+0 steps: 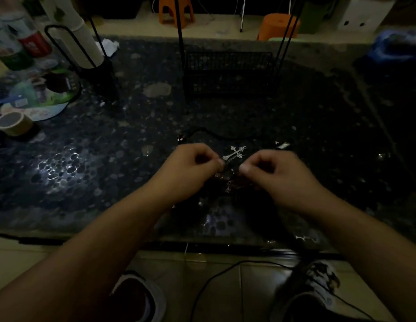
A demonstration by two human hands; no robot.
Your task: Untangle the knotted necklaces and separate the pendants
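Early going here, by the look of it: nothing lies clearly separated on the dark speckled stone worktop (pixel 86 159), and most of the untangling seems left to do. At the left, the left hand (pixel 190 168) hovers near the middle of the worktop, towards its near edge, fingers curled in and thumb pinched to forefinger on what looks like thin black cord; the light is too dim to be sure. Between the two hands sits the silver ornate cross pendant (pixel 234 153), just beyond the fingertips, its lower end close to the left thumb. Below it, the dark knotted bundle of necklaces (pixel 225 182) lies under and between both hands. A black cord loop (pixel 214 133) trails off towards the far edge. The right hand (pixel 272 173) mirrors the left, fingers clenched, thumb pressing at the tangle. A small silver piece (pixel 282 145) rests further right, apart.
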